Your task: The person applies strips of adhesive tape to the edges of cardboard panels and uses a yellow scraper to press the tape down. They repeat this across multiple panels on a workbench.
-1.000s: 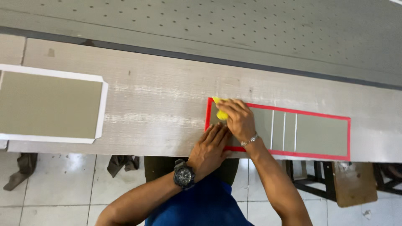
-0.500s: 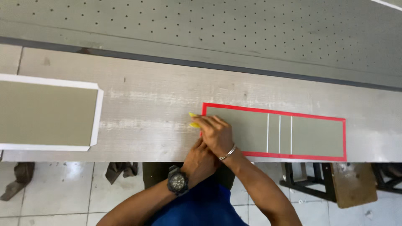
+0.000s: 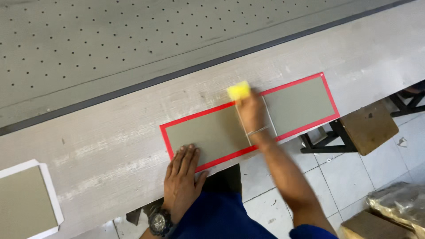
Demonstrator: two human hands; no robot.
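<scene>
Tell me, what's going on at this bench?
A person leans over a long grey workbench. The left hand lies flat on the near corner of a grey board with a red border, pinning it down. The right hand holds a small yellow pad against the board's far edge, near its middle. A second grey board, edged in white, lies off to the left.

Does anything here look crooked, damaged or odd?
Nothing looks damaged. The red-bordered grey board lies flat on the workbench, the left hand pressing its near corner and the right hand holding a yellow pad. The bench is merely scuffed and pale-streaked.
</scene>
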